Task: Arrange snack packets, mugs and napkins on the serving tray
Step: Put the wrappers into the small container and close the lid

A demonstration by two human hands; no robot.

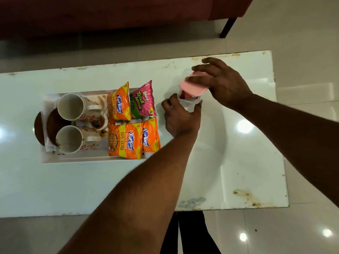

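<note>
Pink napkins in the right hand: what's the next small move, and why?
Probably draw the pink napkins clear of the white wrapper that the left hand steadies, since one end still sits inside. Then carry them to the serving tray, where mugs and snack packets already lie but no pink napkins show.

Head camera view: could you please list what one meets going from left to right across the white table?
Brown plates → two floral mugs → Kurkure packets → pink Bingo packet → left hand gripping a white container → right hand holding its pink lid.
</note>
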